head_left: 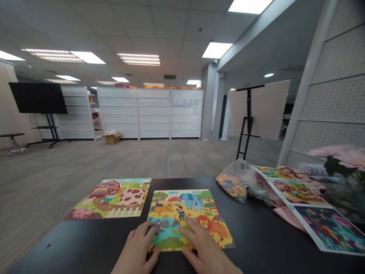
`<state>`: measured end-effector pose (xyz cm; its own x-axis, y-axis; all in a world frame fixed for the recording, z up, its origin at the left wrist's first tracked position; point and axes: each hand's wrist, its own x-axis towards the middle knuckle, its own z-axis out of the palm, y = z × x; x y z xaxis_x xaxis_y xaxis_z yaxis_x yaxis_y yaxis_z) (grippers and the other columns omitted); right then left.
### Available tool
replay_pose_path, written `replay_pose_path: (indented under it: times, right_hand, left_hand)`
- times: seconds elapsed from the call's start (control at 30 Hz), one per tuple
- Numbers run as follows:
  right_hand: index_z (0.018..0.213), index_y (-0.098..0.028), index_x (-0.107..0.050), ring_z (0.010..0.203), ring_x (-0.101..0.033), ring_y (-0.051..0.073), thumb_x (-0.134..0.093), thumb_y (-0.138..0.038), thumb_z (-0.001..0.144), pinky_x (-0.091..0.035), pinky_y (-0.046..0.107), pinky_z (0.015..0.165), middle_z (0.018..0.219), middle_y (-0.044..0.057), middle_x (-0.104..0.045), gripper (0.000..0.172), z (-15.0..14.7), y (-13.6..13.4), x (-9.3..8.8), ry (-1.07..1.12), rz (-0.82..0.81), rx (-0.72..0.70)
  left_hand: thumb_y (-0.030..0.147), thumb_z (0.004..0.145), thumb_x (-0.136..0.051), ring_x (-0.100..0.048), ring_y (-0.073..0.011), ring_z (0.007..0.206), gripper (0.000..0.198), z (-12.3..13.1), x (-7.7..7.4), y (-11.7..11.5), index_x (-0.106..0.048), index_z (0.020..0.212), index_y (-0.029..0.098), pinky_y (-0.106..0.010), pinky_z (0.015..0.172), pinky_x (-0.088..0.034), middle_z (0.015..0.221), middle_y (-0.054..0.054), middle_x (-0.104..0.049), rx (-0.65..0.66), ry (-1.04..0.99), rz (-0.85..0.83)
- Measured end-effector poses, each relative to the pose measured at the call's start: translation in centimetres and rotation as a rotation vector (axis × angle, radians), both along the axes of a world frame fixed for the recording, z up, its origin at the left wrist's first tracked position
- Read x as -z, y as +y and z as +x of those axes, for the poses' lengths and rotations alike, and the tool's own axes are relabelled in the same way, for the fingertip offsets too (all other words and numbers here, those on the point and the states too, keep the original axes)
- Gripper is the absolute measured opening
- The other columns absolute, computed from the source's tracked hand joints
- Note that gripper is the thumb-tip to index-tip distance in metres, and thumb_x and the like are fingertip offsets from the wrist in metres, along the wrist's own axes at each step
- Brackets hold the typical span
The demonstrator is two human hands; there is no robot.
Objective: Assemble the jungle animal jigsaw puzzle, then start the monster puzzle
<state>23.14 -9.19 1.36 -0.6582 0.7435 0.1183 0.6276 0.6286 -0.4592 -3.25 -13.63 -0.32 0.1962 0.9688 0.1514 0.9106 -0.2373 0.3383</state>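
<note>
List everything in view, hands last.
animal jigsaw puzzle: one, yellow and green, on table under hands
farm jigsaw puzzle: one, green and red, left of it
plastic bag of puzzle pieces: one, clear, table's far right
printed picture sheet: one, multicoloured, table's right
table: one, black, under these
cardboard box: one, tan, far floor
screen on stand: one, black, far left
left hand: one, bare, on puzzle
right hand: one, bare, on puzzle

- The bare left hand [137, 246] is lying palm down, with fingers a little bent and pointing forward.
- The bare right hand [203, 248] is also palm down, with fingers spread.
- The two hands are near each other, not touching.
</note>
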Motion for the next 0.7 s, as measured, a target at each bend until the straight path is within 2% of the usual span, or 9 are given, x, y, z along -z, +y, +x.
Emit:
replay_pose_path:
  times: [0.1, 0.2, 0.33, 0.43, 0.53, 0.6, 0.67, 0.7]
  right_hand:
    - [0.149, -0.025, -0.051, 0.152, -0.028, 0.034, -0.058, -0.047, 0.094, -0.024, 0.055, 0.123, 0.164, 0.015, -0.033, 0.06, 3.2, 2.6, -0.2, -0.046, 0.016, 0.121]
    - [0.155, -0.026, -0.042, 0.153, -0.022, 0.037, -0.056, -0.06, 0.092, -0.019, 0.058, 0.123, 0.166, 0.016, -0.028, 0.073, 5.1, 6.3, 0.3, -0.149, 0.007, 0.15]
    - [0.157, -0.027, -0.037, 0.155, -0.019, 0.035, -0.049, -0.066, 0.094, -0.015, 0.056, 0.124, 0.167, 0.014, -0.025, 0.075, 4.7, 10.7, 1.0, -0.226, 0.022, 0.114]
    - [0.156, -0.024, -0.039, 0.154, -0.023, 0.035, -0.048, -0.067, 0.094, -0.017, 0.054, 0.124, 0.166, 0.014, -0.028, 0.076, 3.4, 12.6, 1.0, -0.264, 0.05, 0.093]
    - [0.157, -0.021, -0.038, 0.155, -0.019, 0.034, -0.045, -0.067, 0.096, -0.014, 0.051, 0.124, 0.167, 0.014, -0.025, 0.077, 2.4, 14.0, 1.2, -0.271, 0.055, 0.069]
    - [0.158, -0.022, -0.035, 0.156, -0.015, 0.032, -0.039, -0.068, 0.098, -0.01, 0.049, 0.125, 0.169, 0.012, -0.021, 0.076, 2.2, 14.9, 1.7, -0.262, 0.03, 0.055]
    - [0.159, -0.024, -0.034, 0.157, -0.013, 0.03, -0.031, -0.067, 0.101, -0.008, 0.047, 0.126, 0.169, 0.01, -0.02, 0.073, 2.3, 15.6, 2.2, -0.252, 0.007, 0.04]
    - [0.158, -0.024, -0.034, 0.157, -0.013, 0.029, -0.028, -0.066, 0.102, -0.008, 0.047, 0.126, 0.169, 0.009, -0.021, 0.071, 2.3, 15.8, 2.5, -0.247, 0.002, 0.033]
  left_hand:
    - [0.029, 0.091, -0.057, -0.054, -0.0317, 0.133, 0.039, -0.6, 0.2, 1.7, -0.062, 0.129, 0.029, -0.049, 0.108, -0.044, 0.142, -0.01, -0.058, 0.018, 0.005, 0.024]
    - [0.026, 0.09, -0.058, -0.056, -0.0309, 0.13, 0.04, -1.1, 0.2, 3.5, -0.061, 0.129, 0.028, -0.048, 0.109, -0.044, 0.14, -0.009, -0.06, 0.05, 0.008, 0.077]
    - [0.027, 0.09, -0.061, -0.057, -0.0312, 0.129, 0.034, -2.0, -0.1, 5.6, -0.064, 0.124, 0.029, -0.052, 0.111, -0.043, 0.136, -0.008, -0.062, 0.071, 0.028, 0.142]
    - [0.028, 0.096, -0.054, -0.05, -0.0312, 0.137, 0.033, -3.0, 0.2, 5.9, -0.062, 0.128, 0.026, -0.053, 0.115, -0.04, 0.145, -0.01, -0.056, 0.016, 0.008, 0.146]
    - [0.03, 0.101, -0.047, -0.033, -0.034, 0.149, 0.041, -3.3, 1.5, 4.3, -0.053, 0.141, 0.021, -0.058, 0.12, -0.03, 0.158, -0.014, -0.042, -0.062, -0.017, 0.12]
    - [0.041, 0.101, -0.051, -0.017, -0.0398, 0.154, 0.053, -2.5, 2.6, 2.2, -0.044, 0.15, 0.023, -0.065, 0.12, -0.023, 0.165, -0.014, -0.032, -0.062, -0.037, 0.063]
    - [0.058, 0.096, -0.056, -0.015, -0.0458, 0.153, 0.07, -0.9, 3.7, -0.4, -0.035, 0.157, 0.03, -0.072, 0.117, -0.024, 0.166, -0.011, -0.029, 0.081, -0.1, -0.064]
    - [0.064, 0.091, -0.061, -0.022, -0.0478, 0.151, 0.074, 0.1, 4.3, -1.7, -0.037, 0.155, 0.035, -0.073, 0.115, -0.028, 0.163, -0.01, -0.035, 0.224, -0.147, -0.141]
